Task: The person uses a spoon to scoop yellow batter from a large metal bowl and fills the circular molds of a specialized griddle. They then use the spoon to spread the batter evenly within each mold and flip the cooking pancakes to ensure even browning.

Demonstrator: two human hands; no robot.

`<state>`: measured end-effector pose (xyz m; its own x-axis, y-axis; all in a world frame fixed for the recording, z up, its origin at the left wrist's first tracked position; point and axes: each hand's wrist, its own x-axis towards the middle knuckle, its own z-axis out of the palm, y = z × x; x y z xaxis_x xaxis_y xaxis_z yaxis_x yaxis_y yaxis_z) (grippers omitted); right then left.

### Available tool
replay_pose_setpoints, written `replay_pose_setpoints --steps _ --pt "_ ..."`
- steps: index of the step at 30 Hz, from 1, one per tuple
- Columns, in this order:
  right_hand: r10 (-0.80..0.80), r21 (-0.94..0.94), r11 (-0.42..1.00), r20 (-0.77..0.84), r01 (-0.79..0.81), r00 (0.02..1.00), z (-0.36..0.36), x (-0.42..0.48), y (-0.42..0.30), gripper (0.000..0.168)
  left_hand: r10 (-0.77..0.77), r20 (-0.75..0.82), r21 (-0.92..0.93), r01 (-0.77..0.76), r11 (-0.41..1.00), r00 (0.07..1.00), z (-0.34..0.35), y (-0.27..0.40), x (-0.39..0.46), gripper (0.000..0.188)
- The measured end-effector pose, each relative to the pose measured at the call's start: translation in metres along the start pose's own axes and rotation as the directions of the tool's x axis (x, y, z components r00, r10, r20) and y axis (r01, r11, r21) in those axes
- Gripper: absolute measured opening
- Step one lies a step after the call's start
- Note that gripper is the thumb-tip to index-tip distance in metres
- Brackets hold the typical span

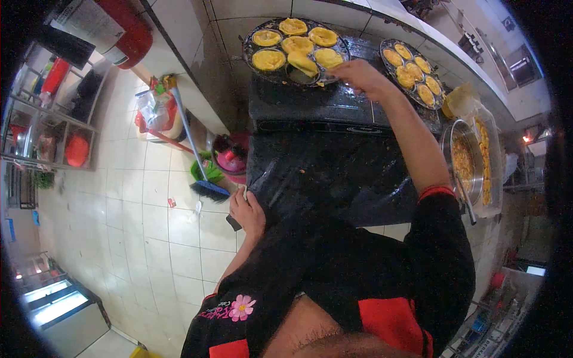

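My right hand [360, 79] reaches to the right rim of a round dark multi-well pan [292, 83] on the stove. Its fingers are bent; whether a thin tool is in them is too blurred to tell. Just left of the fingertips, a yellow cake [302, 64] sits tilted, partly out of its well. Several other yellow round cakes [268, 60] lie in the wells around it. My left hand [247, 214] is low by the left edge of the black worktop [322, 174], fingers curled. A small pale piece [245, 193] shows at its fingertips, and a dark flat object [233, 223] beneath it.
A second pan of cakes [412, 73] stands right of the first. Further right are a metal pot [449, 134] with orange-brown filling, a handled utensil [465, 201] and a clear plastic container [493, 170]. A broom [210, 189] and pink bucket [241, 168] stand left.
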<state>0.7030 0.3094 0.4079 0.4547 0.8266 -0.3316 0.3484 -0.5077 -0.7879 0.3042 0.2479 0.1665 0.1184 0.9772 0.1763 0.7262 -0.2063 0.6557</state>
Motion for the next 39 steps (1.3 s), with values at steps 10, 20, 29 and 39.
replay_pose_setpoints --steps 10,20,29,39 --pt "-0.5 -0.718 0.677 -0.289 0.161 0.816 -0.021 0.04 0.024 0.03 -0.014 0.026 -0.007 0.014 1.0 1.0 0.0 0.0 0.002 0.033" --pt "-0.561 -0.831 0.506 -0.115 0.23 0.82 0.006 -0.001 0.003 0.03 -0.027 0.013 -0.032 0.028 0.999 1.0 -0.002 0.006 0.001 0.033" --pt "-0.48 -0.832 0.497 -0.029 0.245 0.877 0.003 0.017 -0.019 0.03 -0.023 0.028 -0.037 0.024 0.999 0.999 -0.004 0.003 0.001 0.034" --pt "-0.503 -0.834 0.534 -0.185 0.135 0.844 -0.01 0.117 -0.016 0.035 -0.053 0.038 -0.01 0.053 0.999 0.998 -0.002 0.002 0.002 0.034"
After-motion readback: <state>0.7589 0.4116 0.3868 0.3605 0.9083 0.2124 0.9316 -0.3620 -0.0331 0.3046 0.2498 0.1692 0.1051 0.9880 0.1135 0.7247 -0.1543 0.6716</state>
